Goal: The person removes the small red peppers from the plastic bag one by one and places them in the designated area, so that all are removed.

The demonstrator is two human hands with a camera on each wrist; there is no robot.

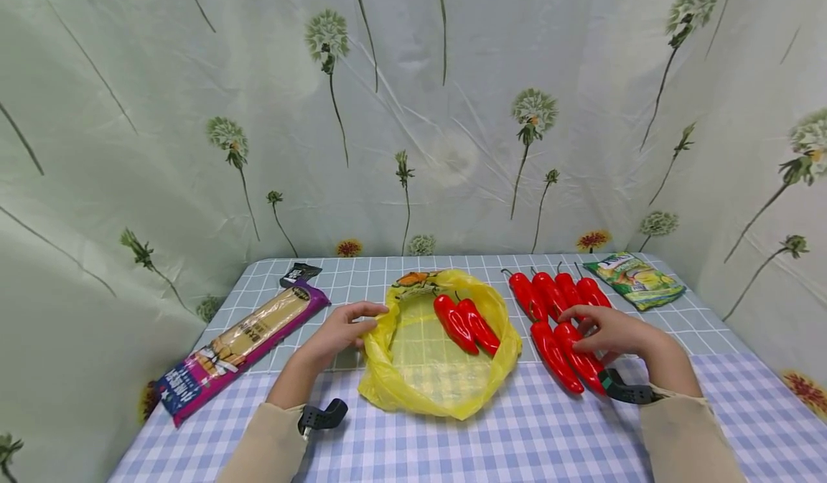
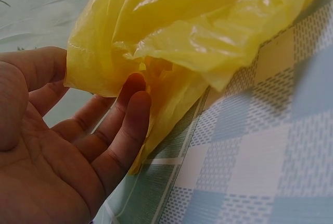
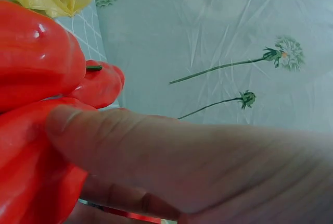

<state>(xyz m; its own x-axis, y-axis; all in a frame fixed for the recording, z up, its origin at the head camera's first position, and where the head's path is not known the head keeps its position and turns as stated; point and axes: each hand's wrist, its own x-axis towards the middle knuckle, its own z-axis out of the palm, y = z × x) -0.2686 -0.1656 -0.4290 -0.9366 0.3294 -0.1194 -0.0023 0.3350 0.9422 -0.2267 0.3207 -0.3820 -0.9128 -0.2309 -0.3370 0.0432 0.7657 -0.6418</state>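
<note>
In the head view, the left hand [image 1: 339, 332] is pinching the side of a yellow plastic bag [image 1: 413, 401], and two red chili peppers [image 1: 455, 324] are lying inside it. The right hand [image 1: 616, 330] is pinching one red chili pepper [image 1: 579, 362] on the bench [image 1: 452, 456]. Five more red chili peppers [image 1: 555, 359] are lying around it. A green food packet [image 1: 636, 280] is resting near them, and a long purple food packet [image 1: 242, 346] is lying left of the bag. In the left wrist view, bent fingers [image 2: 136, 110] are touching the bag. In the right wrist view, the thumb [image 3: 73, 127] is pressing on a shiny pepper, and the other fingers are showing below.
</note>
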